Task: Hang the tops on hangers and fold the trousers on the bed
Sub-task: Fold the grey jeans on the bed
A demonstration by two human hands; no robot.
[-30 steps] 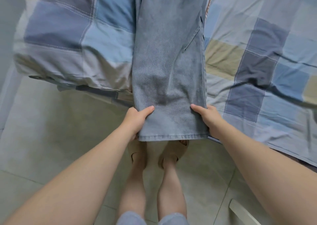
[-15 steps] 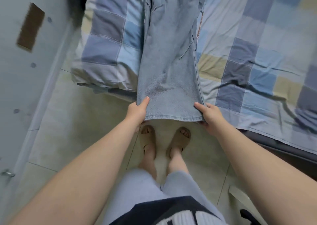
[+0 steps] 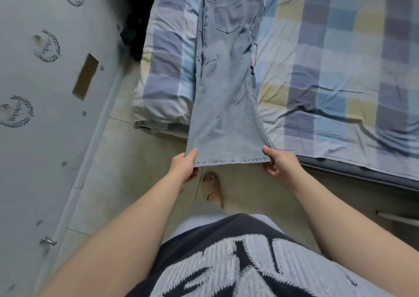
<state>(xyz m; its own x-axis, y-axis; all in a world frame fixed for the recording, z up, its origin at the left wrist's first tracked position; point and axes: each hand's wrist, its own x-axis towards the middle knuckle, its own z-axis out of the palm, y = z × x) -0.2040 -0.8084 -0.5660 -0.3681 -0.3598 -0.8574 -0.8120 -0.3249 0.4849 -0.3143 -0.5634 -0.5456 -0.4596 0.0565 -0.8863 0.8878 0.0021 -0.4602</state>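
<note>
Filling the right and upper part of the view, the bed [image 3: 340, 70] carries a checked sheet in blue, grey and yellow, its near edge running down to the right. A pale wall [image 3: 45, 138] printed with wreaths stands to the left, with tiled floor [image 3: 140, 160] between it and the bed. The trousers [image 3: 224, 97], light blue denim, lie lengthwise near the bed's left corner, legs stacked one on the other. The waist is at the far end with a back pocket [image 3: 227, 18] facing up, and the hem end reaches past the bed's edge, held up over the floor. Half a second ago only the legs showed; now the view has drawn back and the whole length from the waistband down is in sight. A dark shirt [image 3: 238, 269] with pale lettering fills more of the bottom than before. The left hand [image 3: 184, 168] still pinches the hem's left corner, thumb on top and fingers under; the right hand [image 3: 281, 165] still pinches the right corner the same way. One sandalled foot [image 3: 212, 186] shows beneath the hem, where two showed before
</note>
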